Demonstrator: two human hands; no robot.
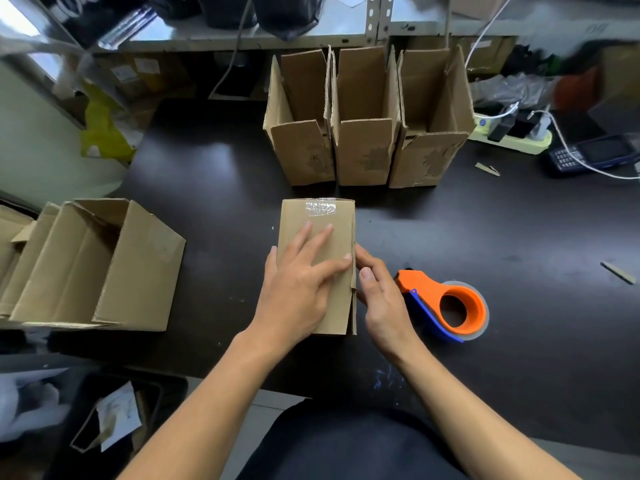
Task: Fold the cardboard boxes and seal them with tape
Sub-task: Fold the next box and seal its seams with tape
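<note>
Dark tabletop (214, 188) holds an open carton (104, 265) at left; in the middle a small box (332, 237) lies under the left hand (298, 285), fingers flat. The right hand (377, 292) pinches its edge, beside an orange tape dispenser (450, 306).

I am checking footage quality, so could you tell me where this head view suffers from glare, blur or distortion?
Head view: wide-angle bending curves the shelf edge and table; soft glare patches on the dark tabletop; sheen on the tape strip of the box; the top right corner is smeared; both hands look sharp.
</note>
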